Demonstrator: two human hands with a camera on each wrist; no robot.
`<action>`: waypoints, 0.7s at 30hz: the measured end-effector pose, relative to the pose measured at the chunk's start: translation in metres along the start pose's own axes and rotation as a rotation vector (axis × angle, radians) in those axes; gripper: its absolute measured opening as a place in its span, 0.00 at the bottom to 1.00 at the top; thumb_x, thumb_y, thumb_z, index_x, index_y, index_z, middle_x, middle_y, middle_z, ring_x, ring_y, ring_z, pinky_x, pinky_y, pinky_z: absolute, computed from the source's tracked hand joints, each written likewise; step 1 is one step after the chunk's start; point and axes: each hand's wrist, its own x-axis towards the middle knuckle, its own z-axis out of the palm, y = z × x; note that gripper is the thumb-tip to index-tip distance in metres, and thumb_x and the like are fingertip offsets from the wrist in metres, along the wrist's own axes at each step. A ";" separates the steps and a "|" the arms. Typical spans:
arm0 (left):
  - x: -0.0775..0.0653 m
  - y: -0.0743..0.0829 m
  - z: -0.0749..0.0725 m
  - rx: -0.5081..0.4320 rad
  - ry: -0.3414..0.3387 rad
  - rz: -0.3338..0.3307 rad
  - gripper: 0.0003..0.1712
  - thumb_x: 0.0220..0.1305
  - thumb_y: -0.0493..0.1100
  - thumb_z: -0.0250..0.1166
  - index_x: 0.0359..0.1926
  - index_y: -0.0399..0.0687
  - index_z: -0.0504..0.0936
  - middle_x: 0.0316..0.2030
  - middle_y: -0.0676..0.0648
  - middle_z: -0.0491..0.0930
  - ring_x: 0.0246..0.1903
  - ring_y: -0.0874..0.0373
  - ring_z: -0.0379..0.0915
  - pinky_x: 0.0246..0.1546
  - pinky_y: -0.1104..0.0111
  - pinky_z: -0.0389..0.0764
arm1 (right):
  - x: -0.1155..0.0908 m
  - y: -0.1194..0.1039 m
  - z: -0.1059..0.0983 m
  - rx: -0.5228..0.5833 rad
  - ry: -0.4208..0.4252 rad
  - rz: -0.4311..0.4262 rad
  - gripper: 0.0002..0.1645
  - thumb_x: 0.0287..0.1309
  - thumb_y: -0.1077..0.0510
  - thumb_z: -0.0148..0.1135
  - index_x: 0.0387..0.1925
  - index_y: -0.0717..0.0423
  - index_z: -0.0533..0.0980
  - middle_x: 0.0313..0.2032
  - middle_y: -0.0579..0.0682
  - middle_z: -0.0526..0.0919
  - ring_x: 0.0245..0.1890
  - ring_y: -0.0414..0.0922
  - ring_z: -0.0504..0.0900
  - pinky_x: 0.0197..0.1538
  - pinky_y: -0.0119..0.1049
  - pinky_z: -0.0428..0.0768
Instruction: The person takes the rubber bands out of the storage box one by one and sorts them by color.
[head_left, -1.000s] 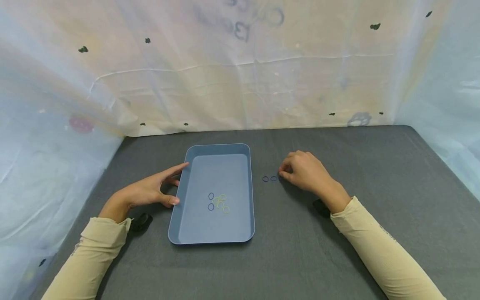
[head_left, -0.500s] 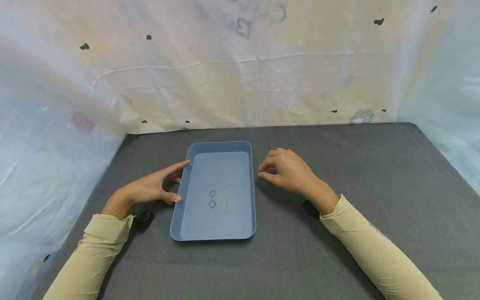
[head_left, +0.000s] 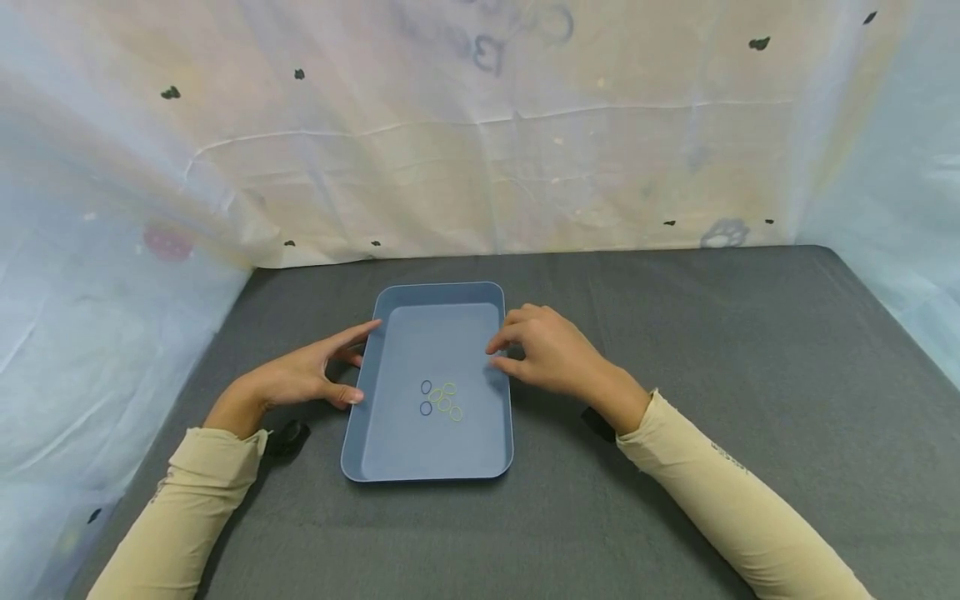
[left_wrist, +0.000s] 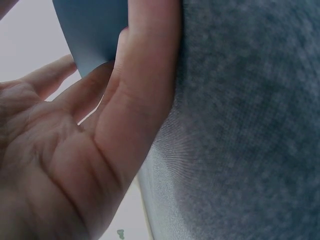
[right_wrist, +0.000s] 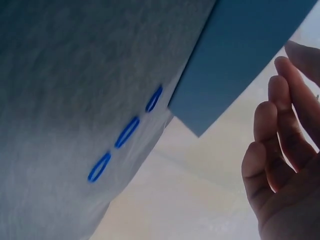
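Observation:
A blue-grey rectangular tray [head_left: 420, 450] lies on the table, with several thin yellow rings [head_left: 444, 405] and two dark blue rings [head_left: 426, 408] on its floor. My left hand [head_left: 300, 375] is at the tray's left side, its fairly straight fingers and thumb touching the wall. Over the right rim is my right hand [head_left: 551, 354], fingers loosely bent, fingertips above the tray's inside; nothing shows between thumb and index finger. In the right wrist view three blue rings [right_wrist: 127, 132] lie in a row on the table beside the tray; the hand hides them in the head view.
Dark grey cloth covers the table [head_left: 675, 317]. A pale, patterned sheet [head_left: 525, 183] hangs as a wall behind it, and further sheets close both sides. A black wrist device [head_left: 287, 439] sits below the left sleeve cuff.
My right hand has moved left from beside two blue rings on the table to over the tray's right rim, its thumb and index finger parting. The left hand stays at the tray.

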 end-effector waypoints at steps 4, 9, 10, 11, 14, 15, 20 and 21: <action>0.000 0.000 0.000 -0.008 -0.004 0.002 0.64 0.55 0.44 0.76 0.80 0.60 0.41 0.76 0.36 0.47 0.69 0.34 0.56 0.40 0.59 0.85 | 0.004 -0.005 0.006 0.005 0.001 -0.025 0.09 0.57 0.53 0.73 0.40 0.46 0.88 0.38 0.43 0.84 0.42 0.44 0.79 0.50 0.43 0.77; -0.001 0.000 0.000 -0.011 -0.001 -0.008 0.64 0.55 0.44 0.76 0.80 0.61 0.41 0.76 0.37 0.47 0.70 0.34 0.55 0.40 0.59 0.85 | 0.008 -0.009 0.012 0.020 -0.009 -0.046 0.09 0.57 0.52 0.72 0.41 0.45 0.88 0.40 0.42 0.85 0.43 0.44 0.79 0.52 0.43 0.77; -0.001 0.000 0.000 -0.010 -0.002 -0.007 0.64 0.55 0.44 0.76 0.80 0.61 0.41 0.76 0.37 0.47 0.70 0.33 0.55 0.40 0.59 0.85 | 0.009 -0.010 0.012 0.024 -0.010 -0.051 0.09 0.57 0.52 0.72 0.41 0.45 0.88 0.40 0.42 0.85 0.44 0.44 0.79 0.53 0.43 0.76; -0.001 0.000 0.000 -0.009 0.000 -0.012 0.64 0.55 0.44 0.77 0.80 0.62 0.42 0.76 0.37 0.47 0.70 0.34 0.55 0.40 0.59 0.85 | 0.010 -0.011 0.013 0.025 -0.010 -0.058 0.10 0.57 0.52 0.73 0.41 0.45 0.88 0.40 0.42 0.85 0.44 0.44 0.79 0.53 0.43 0.76; -0.002 0.001 -0.001 -0.007 -0.003 -0.007 0.64 0.56 0.44 0.76 0.80 0.61 0.41 0.76 0.36 0.46 0.70 0.33 0.55 0.40 0.59 0.85 | 0.013 -0.013 0.015 0.026 -0.009 -0.081 0.10 0.56 0.52 0.73 0.41 0.45 0.88 0.40 0.42 0.85 0.45 0.44 0.80 0.54 0.44 0.76; -0.002 0.002 -0.001 -0.005 -0.002 -0.009 0.64 0.56 0.45 0.76 0.80 0.61 0.40 0.76 0.35 0.46 0.70 0.34 0.55 0.40 0.59 0.85 | 0.015 -0.014 0.016 0.026 -0.012 -0.088 0.10 0.56 0.52 0.73 0.41 0.45 0.88 0.40 0.42 0.85 0.45 0.44 0.80 0.54 0.44 0.76; -0.003 0.003 -0.002 -0.013 -0.010 0.002 0.64 0.56 0.44 0.76 0.80 0.60 0.40 0.77 0.35 0.45 0.70 0.33 0.54 0.41 0.59 0.85 | 0.020 -0.016 0.019 0.033 -0.037 -0.109 0.11 0.57 0.52 0.73 0.42 0.45 0.88 0.40 0.43 0.85 0.46 0.43 0.80 0.55 0.43 0.76; -0.003 0.002 -0.002 -0.015 -0.011 0.001 0.64 0.56 0.44 0.76 0.80 0.61 0.40 0.77 0.36 0.45 0.71 0.33 0.53 0.41 0.59 0.85 | 0.021 -0.017 0.020 0.034 -0.039 -0.113 0.11 0.57 0.52 0.73 0.42 0.45 0.88 0.39 0.43 0.85 0.45 0.43 0.80 0.55 0.42 0.76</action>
